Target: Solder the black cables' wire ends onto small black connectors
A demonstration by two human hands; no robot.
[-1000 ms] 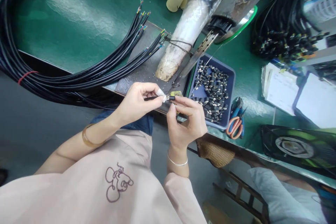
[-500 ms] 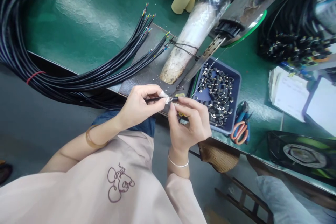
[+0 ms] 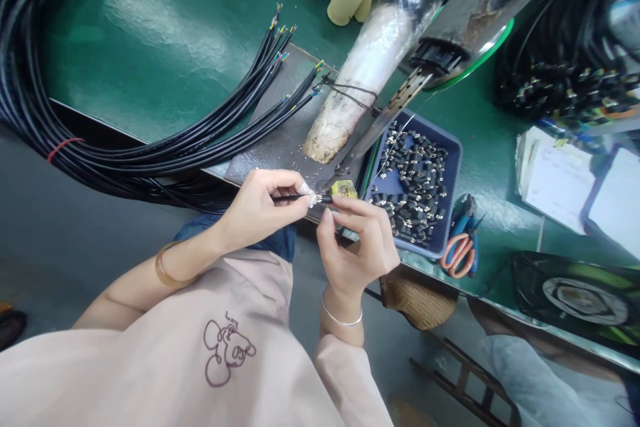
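Observation:
Pinched in my left hand [image 3: 267, 207] is a black cable [image 3: 285, 198], its end pointing right, with white wrapping on the fingertips. A small black connector [image 3: 326, 199] meets the cable's bare wire ends. My right hand [image 3: 357, 233] has its fingertips on the connector's right end, with the thumb just below. The finger contact is partly hidden. A soldering iron [image 3: 367, 137], mounted on a stand, slants down with its tip just above the joint. A yellow block [image 3: 344, 189] lies behind the right fingers. Thin solder wire [image 3: 393, 150] hangs over the tray.
A blue tray [image 3: 454, 193] holds many black connectors. Pliers [image 3: 463, 240] lie right of it. Bundled black cables [image 3: 150, 153] with stripped ends rest at left on a grey plate [image 3: 255, 147]. A wrapped white tube [image 3: 350, 93] slants above. Papers [image 3: 553, 177] and a fan [image 3: 580, 300] are at right.
Both hands have shifted slightly left and down with the cable and connector, away from the iron's tip. The right thumb has parted a little from the connector, and more of the yellow block shows.

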